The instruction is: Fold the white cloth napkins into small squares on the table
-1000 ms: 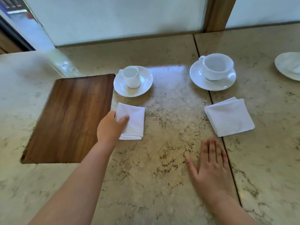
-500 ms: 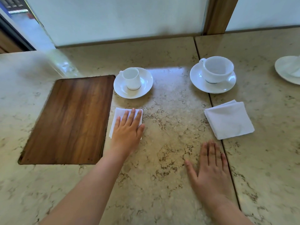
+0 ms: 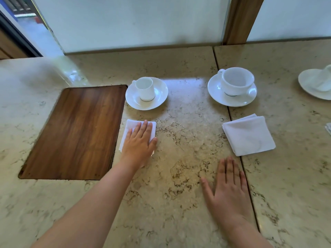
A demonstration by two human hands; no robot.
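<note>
left hand [image 3: 138, 144] flat on folded napkin [image 3: 130, 125] | right hand [image 3: 226, 187] flat on table [image 3: 179, 203]

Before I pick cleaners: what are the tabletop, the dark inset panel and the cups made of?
Tabletop: likely polished marble or similar stone, beige, veined, glossy.
Inset panel: apparently wood or veneer, streaked brown grain, satin sheen.
Cups: probably glazed porcelain, smooth shiny white.

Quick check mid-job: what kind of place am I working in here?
Probably a café or hotel dining area, being set for service. White cups on saucers stand in a row on a marble-look table, each with a folded napkin in front, beside an inset wooden panel.
</note>
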